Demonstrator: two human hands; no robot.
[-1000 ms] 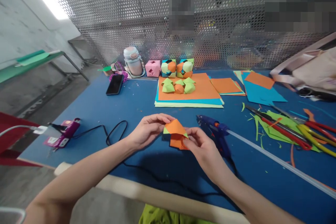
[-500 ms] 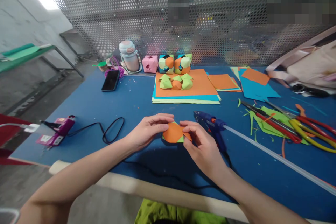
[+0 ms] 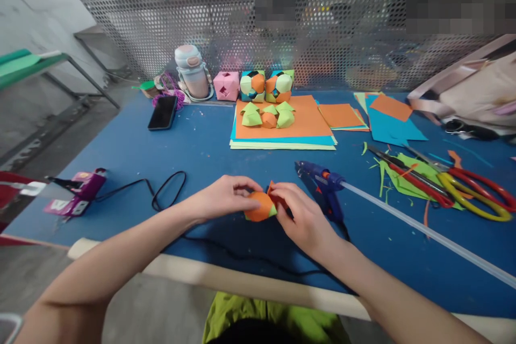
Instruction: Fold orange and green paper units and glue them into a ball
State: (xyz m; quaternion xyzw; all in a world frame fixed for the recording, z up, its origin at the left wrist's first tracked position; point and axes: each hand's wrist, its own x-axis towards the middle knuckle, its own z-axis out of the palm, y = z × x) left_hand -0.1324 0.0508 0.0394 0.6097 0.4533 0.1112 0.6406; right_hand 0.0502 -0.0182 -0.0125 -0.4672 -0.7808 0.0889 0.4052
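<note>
Between my two hands, a little above the blue tabletop, is an orange and green folded paper piece. My left hand grips its left side, thumb on the orange face. My right hand pinches its right edge, where an orange flap stands up; the fingers hide part of that side. A blue hot glue gun with a long clear glue stick lies just right of my right hand.
Beyond my hands lies a stack of coloured paper with small folded pieces on it. Folded paper cubes and a bottle stand behind. Scissors and paper scraps lie right, a phone and purple power strip left.
The paper piece has been turned and bent, so its orange face looks more rounded and a flap rises by my right fingers. The camera view has shifted slightly.
</note>
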